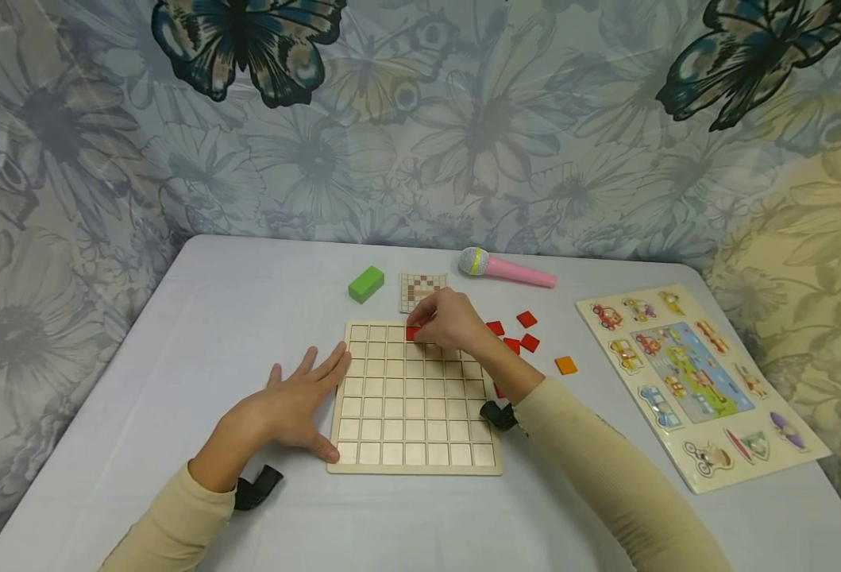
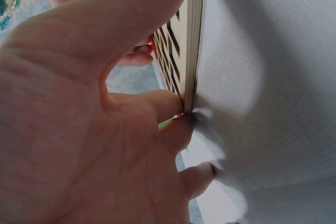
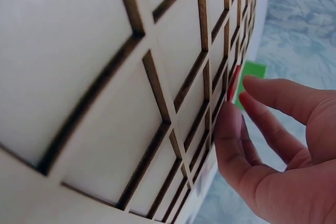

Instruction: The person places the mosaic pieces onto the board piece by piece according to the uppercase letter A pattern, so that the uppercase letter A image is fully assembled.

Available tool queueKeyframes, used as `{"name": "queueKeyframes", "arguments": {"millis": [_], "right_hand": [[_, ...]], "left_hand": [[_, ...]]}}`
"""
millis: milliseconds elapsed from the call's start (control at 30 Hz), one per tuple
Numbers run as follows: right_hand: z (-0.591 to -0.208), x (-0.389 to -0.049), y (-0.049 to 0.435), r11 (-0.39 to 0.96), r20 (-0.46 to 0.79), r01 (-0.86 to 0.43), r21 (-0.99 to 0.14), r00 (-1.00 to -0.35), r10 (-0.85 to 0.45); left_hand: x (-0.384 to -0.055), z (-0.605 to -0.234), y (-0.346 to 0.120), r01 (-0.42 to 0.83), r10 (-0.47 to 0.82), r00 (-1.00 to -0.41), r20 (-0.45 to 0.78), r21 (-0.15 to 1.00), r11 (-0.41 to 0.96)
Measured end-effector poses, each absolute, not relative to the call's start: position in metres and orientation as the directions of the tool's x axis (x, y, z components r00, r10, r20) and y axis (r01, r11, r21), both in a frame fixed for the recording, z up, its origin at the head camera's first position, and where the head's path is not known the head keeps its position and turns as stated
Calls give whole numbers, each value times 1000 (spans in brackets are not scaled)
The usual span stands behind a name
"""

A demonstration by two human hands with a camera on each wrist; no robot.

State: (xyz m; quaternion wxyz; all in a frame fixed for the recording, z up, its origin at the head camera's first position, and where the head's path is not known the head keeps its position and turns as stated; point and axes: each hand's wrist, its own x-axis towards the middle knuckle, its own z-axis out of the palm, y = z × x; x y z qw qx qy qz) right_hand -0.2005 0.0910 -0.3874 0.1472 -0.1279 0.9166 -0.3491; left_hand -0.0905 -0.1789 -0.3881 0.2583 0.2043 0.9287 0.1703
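Observation:
A square wooden grid board (image 1: 415, 409) lies on the table between the hands. My left hand (image 1: 287, 407), fingers spread, rests along the board's left edge, with the thumb near its front corner. In the left wrist view the fingertips touch the board's rim (image 2: 192, 45). My right hand (image 1: 454, 322) reaches over the far row and pinches a red square tile (image 1: 412, 333) at a cell there. The right wrist view shows thumb and fingers around that red tile (image 3: 234, 83). Several loose red tiles (image 1: 526, 319) lie right of the board, some partly behind the right forearm.
Behind the board lies a small patterned card (image 1: 411, 295), partly covered by the right hand. A green block (image 1: 366, 284) is left of it, a pink toy microphone (image 1: 513, 270) right. An orange tile (image 1: 566, 365) and a picture puzzle board (image 1: 706, 385) lie on the right.

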Motion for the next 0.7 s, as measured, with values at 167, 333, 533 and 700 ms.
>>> {"name": "queueKeyframes", "arguments": {"millis": [167,333,533,700], "right_hand": [[-384,-197,97,701,-161,-129,-702,-929,-333],[-379,-193,106,677,-178,-81,-731,-936,-303],[-375,-188,121,649,-177,-51,-759,-944,-280],[-372,-184,137,612,-152,-43,-790,-952,-264]], "left_hand": [[-91,-389,-179,291,466,-781,-415,418,860],[-92,-390,-178,292,465,-780,-419,414,862],[-92,-390,-178,290,465,-780,-419,417,862],[-92,-389,-178,286,458,-781,-424,408,867]]}}
